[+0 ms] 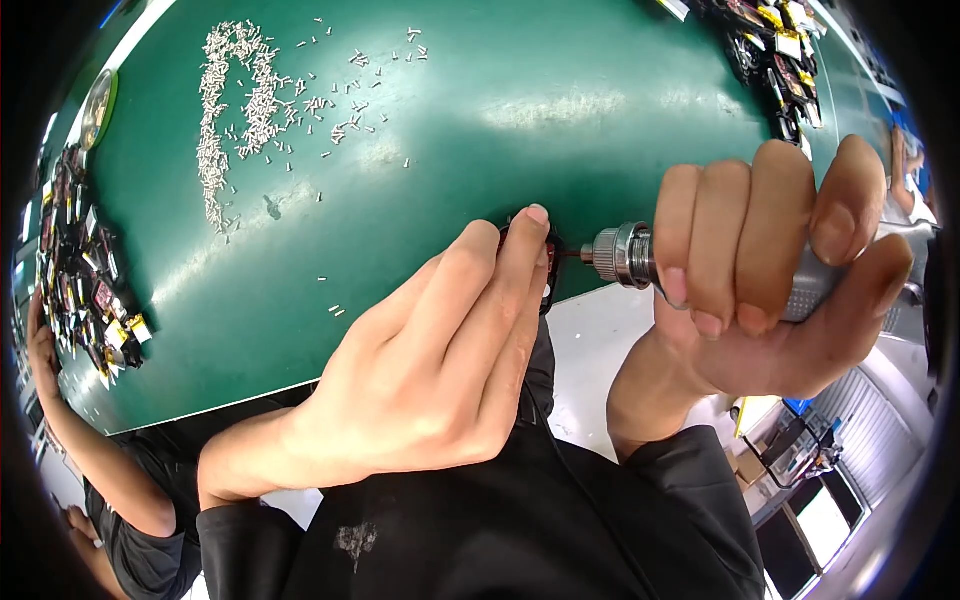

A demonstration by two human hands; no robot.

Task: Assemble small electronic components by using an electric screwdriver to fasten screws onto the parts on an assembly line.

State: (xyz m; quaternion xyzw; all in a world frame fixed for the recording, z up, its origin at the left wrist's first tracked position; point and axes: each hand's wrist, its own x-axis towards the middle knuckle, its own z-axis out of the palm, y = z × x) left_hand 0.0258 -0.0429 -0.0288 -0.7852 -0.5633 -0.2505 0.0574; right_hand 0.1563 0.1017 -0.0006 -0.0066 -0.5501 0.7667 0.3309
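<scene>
At the front edge of the green table, my left hand [430, 350] is closed on a small black device [548, 290] with a reddish part showing inside it. The hand covers most of the device. My right hand [765, 265] is wrapped round a grey electric screwdriver [622, 256] with a silver collar, held sideways. Its thin bit points left and meets the device by my left fingertips; the exact contact spot is too small to make out.
Many small silver screws [212, 130] lie heaped and scattered on the green table [450, 140]. Piles of small black devices sit at the left [75, 260] and far right [785, 60]. A co-worker's arm [100, 450] reaches in at the left. A dark cable [580, 480] runs across my front.
</scene>
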